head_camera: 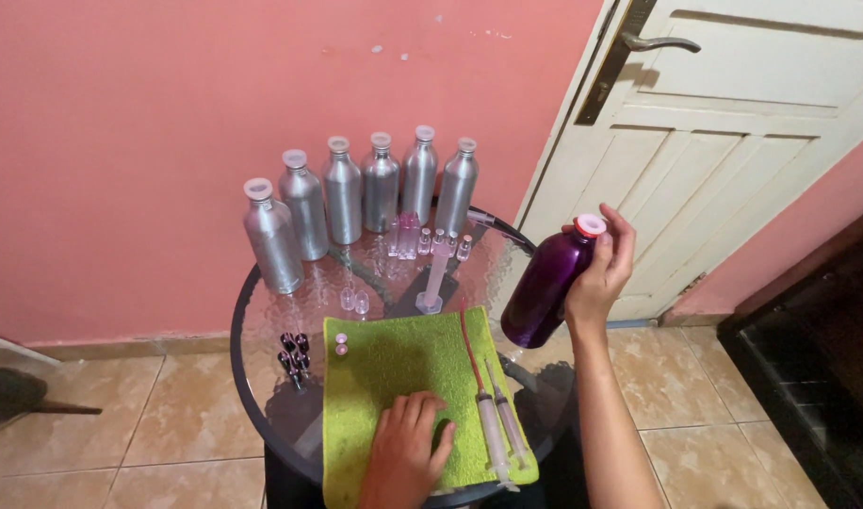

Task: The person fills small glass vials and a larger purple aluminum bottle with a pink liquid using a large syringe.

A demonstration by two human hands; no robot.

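Purple bottle (545, 283) (tilted) gripped in right hand (596, 273).

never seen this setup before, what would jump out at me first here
Most striking is the purple bottle, held tilted in the right hand just past the right edge of the round glass table. Next comes the curved row of six silver metal bottles at the back of the table, against the pink wall. In front, the left hand rests on a bright green towel beside two syringes.
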